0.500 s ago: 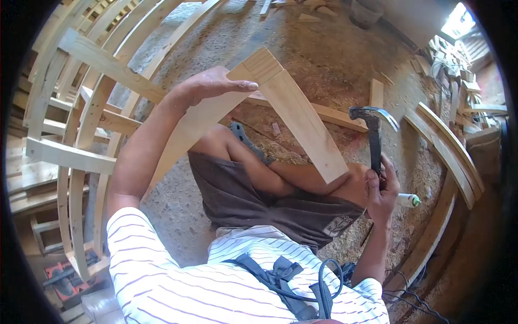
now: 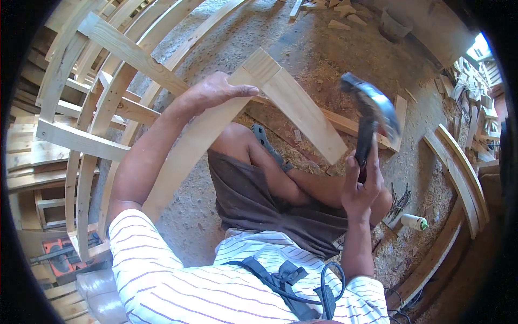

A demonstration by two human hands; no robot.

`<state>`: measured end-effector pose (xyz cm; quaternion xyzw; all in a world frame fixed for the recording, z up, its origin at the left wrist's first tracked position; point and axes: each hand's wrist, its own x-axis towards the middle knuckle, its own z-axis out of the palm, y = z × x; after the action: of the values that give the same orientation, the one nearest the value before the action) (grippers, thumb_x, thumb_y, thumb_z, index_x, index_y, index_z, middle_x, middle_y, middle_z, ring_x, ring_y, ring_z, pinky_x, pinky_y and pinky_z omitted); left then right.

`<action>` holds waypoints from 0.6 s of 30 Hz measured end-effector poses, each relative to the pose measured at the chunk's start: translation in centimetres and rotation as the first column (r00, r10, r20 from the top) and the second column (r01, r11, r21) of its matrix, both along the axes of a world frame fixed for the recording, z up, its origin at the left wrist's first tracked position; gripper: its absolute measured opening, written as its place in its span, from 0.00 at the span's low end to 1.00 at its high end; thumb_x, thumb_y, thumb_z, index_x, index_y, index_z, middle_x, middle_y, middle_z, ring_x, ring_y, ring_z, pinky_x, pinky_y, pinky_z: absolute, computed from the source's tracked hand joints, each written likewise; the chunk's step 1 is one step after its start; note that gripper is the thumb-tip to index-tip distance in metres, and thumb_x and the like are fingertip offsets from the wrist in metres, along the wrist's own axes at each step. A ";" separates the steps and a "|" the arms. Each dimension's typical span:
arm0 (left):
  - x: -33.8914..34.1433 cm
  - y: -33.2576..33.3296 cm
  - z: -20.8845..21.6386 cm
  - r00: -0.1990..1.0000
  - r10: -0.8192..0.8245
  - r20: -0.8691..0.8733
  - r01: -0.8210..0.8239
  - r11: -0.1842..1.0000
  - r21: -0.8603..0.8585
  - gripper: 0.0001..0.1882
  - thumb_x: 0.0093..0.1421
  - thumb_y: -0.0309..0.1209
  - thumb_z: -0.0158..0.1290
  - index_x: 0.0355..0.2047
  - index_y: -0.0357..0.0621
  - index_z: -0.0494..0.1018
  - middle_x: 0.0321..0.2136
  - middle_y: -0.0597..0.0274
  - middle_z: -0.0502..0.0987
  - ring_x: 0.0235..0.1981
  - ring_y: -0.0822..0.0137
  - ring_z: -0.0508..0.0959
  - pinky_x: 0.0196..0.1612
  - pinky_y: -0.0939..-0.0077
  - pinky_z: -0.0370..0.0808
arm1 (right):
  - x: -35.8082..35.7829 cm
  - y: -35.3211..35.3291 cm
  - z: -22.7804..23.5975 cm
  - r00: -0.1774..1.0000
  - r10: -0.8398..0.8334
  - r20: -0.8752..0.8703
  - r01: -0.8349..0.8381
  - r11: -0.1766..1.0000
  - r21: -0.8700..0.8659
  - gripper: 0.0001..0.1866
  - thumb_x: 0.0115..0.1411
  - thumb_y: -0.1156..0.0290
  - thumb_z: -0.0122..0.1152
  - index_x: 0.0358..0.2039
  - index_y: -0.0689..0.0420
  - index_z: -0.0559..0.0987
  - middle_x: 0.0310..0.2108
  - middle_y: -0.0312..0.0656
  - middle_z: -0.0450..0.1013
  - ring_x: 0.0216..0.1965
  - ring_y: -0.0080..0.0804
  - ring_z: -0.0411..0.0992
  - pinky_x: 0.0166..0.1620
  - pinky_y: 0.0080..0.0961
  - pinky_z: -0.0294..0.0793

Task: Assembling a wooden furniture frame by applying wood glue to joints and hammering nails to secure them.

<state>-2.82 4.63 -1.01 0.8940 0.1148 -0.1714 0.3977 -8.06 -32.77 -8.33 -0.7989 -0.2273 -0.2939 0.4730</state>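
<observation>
My left hand (image 2: pixel 211 92) presses flat on a long curved wooden plank (image 2: pixel 189 156) near where it meets a second, shorter plank (image 2: pixel 307 119) at an angle. My right hand (image 2: pixel 360 183) grips the black handle of a claw hammer (image 2: pixel 372 108), whose steel head is blurred and raised above the joint. I sit on the ground with my legs folded under the planks, in brown shorts and a striped shirt.
A curved wooden slat frame (image 2: pixel 91 108) stands at the left. Curved planks (image 2: pixel 458 173) lie at the right, beside a small white bottle with a green cap (image 2: pixel 414 221) and a scatter of dark nails (image 2: pixel 400 201). Sawdust and offcuts (image 2: pixel 340 16) cover the ground. An orange power tool (image 2: pixel 59 254) lies lower left.
The hammer's head has swung up and to the left, toward the plank joint, and is now blurred. My left hand stays on the plank.
</observation>
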 end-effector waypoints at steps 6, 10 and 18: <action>-1.3 -2.3 0.3 0.999 0.018 0.046 -0.012 0.992 -0.124 0.33 0.53 0.56 0.68 0.42 0.35 0.80 0.28 0.60 0.81 0.29 0.70 0.81 0.33 0.73 0.78 | 2.9 4.2 1.5 0.957 0.156 -0.246 -0.224 0.934 -0.279 0.32 0.62 0.81 0.57 0.68 0.53 0.67 0.45 0.57 0.77 0.41 0.56 0.78 0.41 0.44 0.78; -2.8 -1.8 -1.2 0.966 -0.050 0.254 0.085 0.988 -0.127 0.30 0.53 0.50 0.70 0.44 0.36 0.80 0.34 0.61 0.83 0.36 0.71 0.80 0.40 0.71 0.77 | 1.6 3.7 2.2 0.910 0.231 -0.344 -0.317 0.923 -0.217 0.32 0.64 0.83 0.54 0.69 0.55 0.66 0.52 0.59 0.75 0.51 0.61 0.75 0.49 0.46 0.76; -8.4 -2.1 0.8 0.749 0.005 0.662 -0.212 0.949 0.233 0.30 0.51 0.52 0.71 0.39 0.37 0.78 0.35 0.41 0.83 0.39 0.51 0.86 0.37 0.61 0.81 | 0.0 4.0 0.9 0.711 0.463 -0.529 -0.376 0.886 0.272 0.34 0.62 0.85 0.55 0.70 0.55 0.65 0.44 0.45 0.78 0.36 0.25 0.74 0.38 0.23 0.73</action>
<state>-11.18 2.49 -0.19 0.9376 0.0451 0.1944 0.2847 -8.08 -28.77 -7.41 -0.7403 -0.2260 0.0635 0.6299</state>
